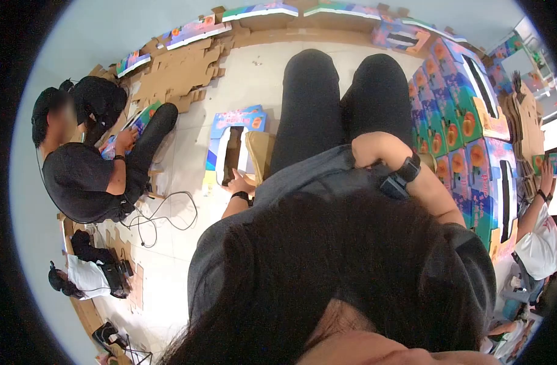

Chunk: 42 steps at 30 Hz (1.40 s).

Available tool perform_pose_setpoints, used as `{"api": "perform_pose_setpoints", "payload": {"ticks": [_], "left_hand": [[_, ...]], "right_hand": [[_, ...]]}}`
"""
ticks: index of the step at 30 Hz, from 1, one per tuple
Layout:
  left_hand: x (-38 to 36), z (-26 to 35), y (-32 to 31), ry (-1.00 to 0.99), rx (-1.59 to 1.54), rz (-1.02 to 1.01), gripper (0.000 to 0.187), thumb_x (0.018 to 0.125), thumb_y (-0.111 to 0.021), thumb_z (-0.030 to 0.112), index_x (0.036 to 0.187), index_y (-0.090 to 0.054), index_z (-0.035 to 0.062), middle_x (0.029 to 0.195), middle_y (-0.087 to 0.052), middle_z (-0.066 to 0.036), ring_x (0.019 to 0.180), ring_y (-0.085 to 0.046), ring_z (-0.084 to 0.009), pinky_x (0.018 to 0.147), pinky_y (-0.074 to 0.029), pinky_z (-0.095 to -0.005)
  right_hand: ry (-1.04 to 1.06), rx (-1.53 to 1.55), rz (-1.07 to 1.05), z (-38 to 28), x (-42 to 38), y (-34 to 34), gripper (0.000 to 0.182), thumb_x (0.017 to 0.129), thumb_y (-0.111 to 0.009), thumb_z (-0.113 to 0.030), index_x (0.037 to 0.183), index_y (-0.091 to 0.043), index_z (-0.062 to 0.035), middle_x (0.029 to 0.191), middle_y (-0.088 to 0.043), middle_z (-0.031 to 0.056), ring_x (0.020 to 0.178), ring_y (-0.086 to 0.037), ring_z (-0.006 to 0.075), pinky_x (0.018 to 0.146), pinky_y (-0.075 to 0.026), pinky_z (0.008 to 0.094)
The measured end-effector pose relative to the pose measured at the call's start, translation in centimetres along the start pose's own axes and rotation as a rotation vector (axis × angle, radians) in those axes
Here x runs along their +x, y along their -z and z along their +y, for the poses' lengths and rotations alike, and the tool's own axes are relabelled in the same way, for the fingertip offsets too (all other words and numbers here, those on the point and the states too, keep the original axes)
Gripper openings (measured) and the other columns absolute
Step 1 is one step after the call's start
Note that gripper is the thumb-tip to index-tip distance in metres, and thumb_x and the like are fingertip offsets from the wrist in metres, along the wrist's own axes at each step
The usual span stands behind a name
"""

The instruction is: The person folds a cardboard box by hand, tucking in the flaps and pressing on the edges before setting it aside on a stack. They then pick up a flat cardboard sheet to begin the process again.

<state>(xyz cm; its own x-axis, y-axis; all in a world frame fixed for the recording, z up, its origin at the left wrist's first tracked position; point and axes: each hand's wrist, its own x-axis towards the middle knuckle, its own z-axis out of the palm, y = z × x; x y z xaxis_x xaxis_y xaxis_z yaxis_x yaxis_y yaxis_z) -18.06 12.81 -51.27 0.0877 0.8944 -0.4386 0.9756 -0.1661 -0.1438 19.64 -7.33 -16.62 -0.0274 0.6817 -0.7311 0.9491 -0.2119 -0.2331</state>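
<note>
To my left, a colourful printed carton (pixel 219 125) stands on the floor, a long dark opening framed in white on its upper side. My left hand (pixel 238 182) is at the near end of that opening, index finger stretched out, seemingly touching the carton's edge. A brown cardboard piece (pixel 260 152) sits between the carton and my leg. My right hand (pixel 370 152) rests on my lap at the hem of my dark shirt (pixel 315 173). Its fingers are tucked out of sight in the cloth, so their state is hidden.
Stacked printed cartons (pixel 455 134) rise at my right. Flattened cardboard (pixel 175 73) lies at the far left, and more cartons (pixel 260 10) line the back. A seated person (pixel 87 176) handles a carton at left, near black cables (pixel 169 210). Another person's hand (pixel 546 176) shows at far right.
</note>
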Motion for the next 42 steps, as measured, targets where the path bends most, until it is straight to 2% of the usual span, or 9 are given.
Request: {"api": "perform_pose_setpoints", "payload": {"ticks": [3,7,11,14,20,27,30,37,42], "left_hand": [[-1.2,0.1,3.5,-0.090,-0.077,0.000,0.074,0.102,-0.036,0.048,0.164,-0.006,0.0203,0.127,-0.067,-0.020,0.119,-0.062,-0.0390,0.115,-0.007,-0.0740],[-1.4,-1.3,9.7,-0.180,-0.392,-0.025,0.123,0.076,-0.073,0.063,0.163,0.000,0.0166,0.131,-0.064,-0.025,0.123,-0.059,-0.0440,0.112,-0.021,-0.0720],[11.0,-4.8,7.8,-0.458,-0.978,0.171,0.088,0.090,-0.070,0.046,0.155,-0.027,0.0055,0.127,-0.064,-0.020,0.119,-0.063,-0.0345,0.091,-0.054,-0.0602],[2.1,-4.7,19.0,-0.250,-1.623,-0.456,0.068,0.096,-0.050,0.055,0.140,-0.048,0.0034,0.126,-0.064,-0.020,0.106,-0.069,-0.0377,0.081,-0.063,-0.0537],[3.2,-5.1,22.6,-0.427,-1.994,-0.235,0.060,0.097,-0.050,0.049,0.139,-0.052,0.0070,0.128,-0.066,-0.014,0.115,-0.066,-0.0290,0.098,-0.055,-0.0452],[-2.8,0.1,30.0,-0.495,-1.636,0.491,0.062,0.094,-0.067,0.022,0.148,-0.042,0.0025,0.123,-0.062,-0.006,0.115,-0.059,-0.0204,0.102,-0.044,-0.0341],[-5.0,2.1,33.6,-0.932,-1.435,0.871,0.075,0.085,-0.077,0.012,0.148,-0.038,0.0009,0.122,-0.057,-0.008,0.110,-0.055,-0.0184,0.097,-0.045,-0.0320],[-17.4,8.7,39.0,-1.055,-0.642,1.499,0.103,0.058,-0.087,0.052,0.140,-0.049,0.0016,0.119,-0.059,-0.015,0.113,-0.056,-0.0338,0.108,-0.037,-0.0515],[-19.2,11.0,38.5,-1.345,-0.361,1.392,0.093,0.057,-0.080,0.058,0.133,-0.060,0.0084,0.105,-0.062,-0.012,0.099,-0.062,-0.0293,0.110,-0.038,-0.0519]], "right_hand": [[0.022,0.080,0.012,-0.8,-2.1,1.1,0.025,0.082,-0.065,-0.024,0.072,-0.071,-0.0017,0.069,-0.067,0.0122,0.060,-0.065,0.0286,0.055,-0.052,0.0416],[-0.048,0.123,-0.040,-1.1,-2.8,1.6,0.030,0.085,-0.065,-0.028,0.072,-0.070,-0.0011,0.067,-0.065,0.0115,0.059,-0.064,0.0272,0.054,-0.052,0.0408],[0.007,0.114,0.005,-0.6,-2.9,1.2,0.034,0.088,-0.065,-0.031,0.073,-0.070,-0.0006,0.066,-0.064,0.0113,0.057,-0.063,0.0260,0.052,-0.052,0.0401],[0.057,0.125,0.021,0.5,-2.5,0.6,0.036,0.089,-0.065,-0.033,0.073,-0.069,-0.0009,0.064,-0.063,0.0103,0.055,-0.062,0.0250,0.052,-0.051,0.0397],[0.134,0.155,0.023,1.2,-2.9,0.7,0.037,0.091,-0.064,-0.034,0.071,-0.069,-0.0025,0.060,-0.062,0.0080,0.052,-0.061,0.0233,0.051,-0.047,0.0389],[0.205,0.146,0.059,1.3,-3.2,0.8,0.039,0.093,-0.063,-0.035,0.072,-0.069,-0.0021,0.059,-0.062,0.0088,0.052,-0.061,0.0219,0.051,-0.047,0.0382],[0.405,0.179,0.091,2.0,-3.8,1.0,0.037,0.095,-0.064,-0.033,0.076,-0.070,-0.0016,0.062,-0.064,0.0074,0.051,-0.060,0.0192,0.051,-0.047,0.0363],[0.554,0.497,0.391,3.9,-12.0,2.7,0.025,0.095,-0.070,-0.027,0.084,-0.071,-0.0040,0.064,-0.062,0.0028,0.056,-0.052,0.0088,0.052,-0.040,0.0295],[0.499,0.482,0.670,4.7,-18.5,1.3,0.021,0.091,-0.075,-0.021,0.080,-0.069,-0.0041,0.057,-0.049,-0.0005,0.053,-0.040,0.0045,0.049,-0.028,0.0306]]}}
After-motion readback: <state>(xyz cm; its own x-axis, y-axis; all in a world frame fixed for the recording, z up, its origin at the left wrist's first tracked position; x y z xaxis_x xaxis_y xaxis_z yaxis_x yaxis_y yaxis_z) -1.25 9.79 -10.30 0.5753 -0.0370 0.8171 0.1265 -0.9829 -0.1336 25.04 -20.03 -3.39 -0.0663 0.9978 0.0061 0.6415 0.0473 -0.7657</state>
